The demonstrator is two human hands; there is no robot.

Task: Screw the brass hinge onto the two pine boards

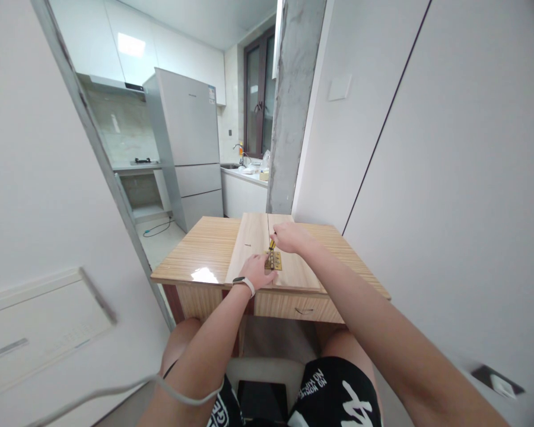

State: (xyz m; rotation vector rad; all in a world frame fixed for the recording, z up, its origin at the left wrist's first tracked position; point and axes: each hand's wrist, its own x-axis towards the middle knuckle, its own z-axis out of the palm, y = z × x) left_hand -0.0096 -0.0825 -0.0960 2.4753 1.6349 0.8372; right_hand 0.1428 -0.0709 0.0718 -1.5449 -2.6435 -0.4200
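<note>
My right hand is closed around the handle of a yellow-and-black screwdriver, which points down at a brass hinge. That hinge lies over the seam between two pale wooden boards on the table. My left hand, with a band on its wrist, rests on the left board at the hinge's left edge. Its thumb and fingers are spread, and the fingertips touch the hinge close to the screwdriver's tip. A small dark screw-like piece lies on the left board. Fingers partly hide the hinge and the tip.
The boards lie on a wood-grain table with a drawer at its front. Beyond it stand a grey fridge and a sink counter. A white wall rises on the right. A cable crosses my left forearm.
</note>
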